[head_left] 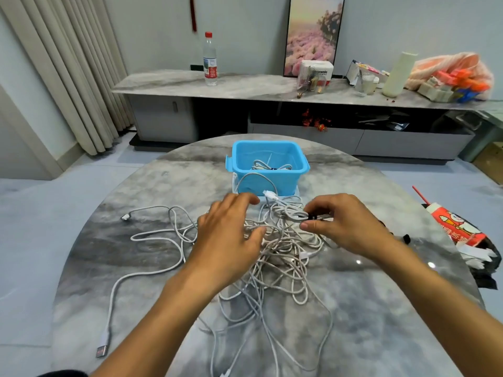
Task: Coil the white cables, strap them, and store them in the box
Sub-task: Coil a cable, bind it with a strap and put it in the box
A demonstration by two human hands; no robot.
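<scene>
While hovering over the mess, left hand (228, 229) spread wide, fingers relaxed and loosely bent, gripping nothing, just resting on top of the tangled pile of thin white cables (275, 257) in the middle of the round grey marble-look table (367, 308). Right hand (343, 227) curled in, thumb and fingertips pinching a small coiled white cable bundle (292, 214) with what looks like a black strap (317, 217) on it, hard to tell at this blur. One loose white cable (119, 281) trailing off toward the left edge, USB plug at the end. Open light-blue plastic box (268, 170) sitting just behind the pile, a strapped coil (269, 166) already lying inside. Off to the right edge, red-and-white printed packet (457, 227). Clear plastic bottle with red cap (210, 59) up on the long grey cabinet (245, 87) by the wall.
</scene>
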